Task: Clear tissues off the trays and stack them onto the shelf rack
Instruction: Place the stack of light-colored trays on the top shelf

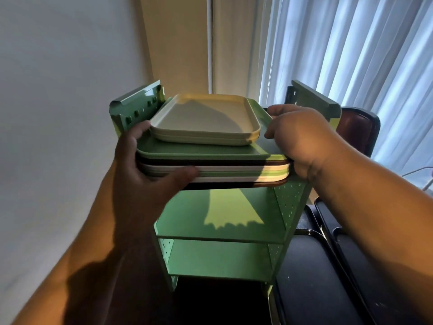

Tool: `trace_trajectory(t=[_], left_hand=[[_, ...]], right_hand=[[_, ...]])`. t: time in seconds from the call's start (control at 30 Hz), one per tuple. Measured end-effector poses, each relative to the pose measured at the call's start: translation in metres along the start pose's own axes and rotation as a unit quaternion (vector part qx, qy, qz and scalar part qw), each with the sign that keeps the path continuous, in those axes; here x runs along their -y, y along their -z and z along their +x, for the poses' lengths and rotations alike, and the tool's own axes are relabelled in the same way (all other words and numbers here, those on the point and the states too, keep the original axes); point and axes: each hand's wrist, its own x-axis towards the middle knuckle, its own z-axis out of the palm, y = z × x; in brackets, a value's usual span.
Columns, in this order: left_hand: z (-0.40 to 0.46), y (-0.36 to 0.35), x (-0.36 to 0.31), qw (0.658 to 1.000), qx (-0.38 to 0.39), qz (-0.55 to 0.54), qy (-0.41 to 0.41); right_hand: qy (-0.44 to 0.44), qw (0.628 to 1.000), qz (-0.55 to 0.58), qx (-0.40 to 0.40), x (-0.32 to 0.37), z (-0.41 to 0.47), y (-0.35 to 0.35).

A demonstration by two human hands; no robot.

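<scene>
Fingers of the left hand curled round the left edge of a stack of flat plastic trays, with the thumb pressed along the front rims and the fingertips hooked over the top near a pale cream tray. The right hand gripped the stack's right edge, its fingers wrapped over the upper rim and its back towards the camera (the fingertips underneath could not be seen). Both bare forearms reached forward from the bottom corners of the view.

The stack held several layers: two small cream rectangular trays on top, a wider green tray beneath them, then dark brown, white and light green rims below. It sat at the top level of a green perforated metal shelf rack, between the rack's two upright side panels. Two lower green shelves showed underneath, sunlit in patches. White pleated curtains hung at the right, and black trays lay beside the rack.
</scene>
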Motion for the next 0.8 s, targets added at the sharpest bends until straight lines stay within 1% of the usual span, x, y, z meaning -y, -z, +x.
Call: trace_trajectory(t=[0.1,0.13,0.17,0.2,0.27,0.33,0.4,0.47,0.53,0.63,0.67,0.7,0.8], left_hand=[[-0.003,-0.006,0.001,0.999,-0.007,0.049,-0.018],[-0.002,-0.006,0.001,0.998,-0.005,0.065,-0.024],[-0.001,-0.006,0.0,0.997,-0.004,0.076,-0.03],[0.001,-0.006,-0.002,0.996,-0.003,0.086,-0.035],[0.004,-0.007,-0.005,0.995,0.003,0.099,-0.031],[0.008,-0.007,-0.003,0.993,0.016,0.113,-0.036],[0.012,-0.006,0.0,0.99,0.041,0.128,-0.049],[0.017,-0.003,0.005,0.987,0.074,0.134,-0.05],[0.021,-0.001,0.008,0.982,0.09,0.152,-0.063],[0.023,-0.001,0.009,0.978,0.099,0.169,-0.075],[0.022,-0.001,0.008,0.977,0.102,0.169,-0.076],[0.022,-0.001,0.008,0.978,0.102,0.167,-0.074],[0.022,0.001,0.01,0.979,0.1,0.162,-0.071]], right_hand=[[0.003,0.993,0.12,0.021,-0.002,-0.006,0.006],[0.019,0.99,0.132,0.04,-0.003,-0.009,0.006],[0.053,0.991,0.107,0.051,-0.005,-0.012,0.004],[0.096,0.993,0.061,0.045,-0.008,-0.014,0.002],[0.179,0.982,-0.064,-0.003,-0.014,-0.02,0.0],[0.213,0.968,-0.128,-0.022,-0.018,-0.024,-0.003],[0.236,0.957,-0.162,-0.052,-0.017,-0.03,-0.005],[0.289,0.932,-0.206,-0.068,-0.012,-0.037,-0.005],[0.356,0.896,-0.258,-0.067,-0.009,-0.042,-0.007],[0.445,0.846,-0.28,-0.085,-0.012,-0.045,-0.016],[0.453,0.841,-0.285,-0.077,-0.015,-0.044,-0.019],[0.448,0.844,-0.287,-0.064,-0.017,-0.043,-0.02],[0.411,0.866,-0.276,-0.06,-0.022,-0.037,-0.016]])
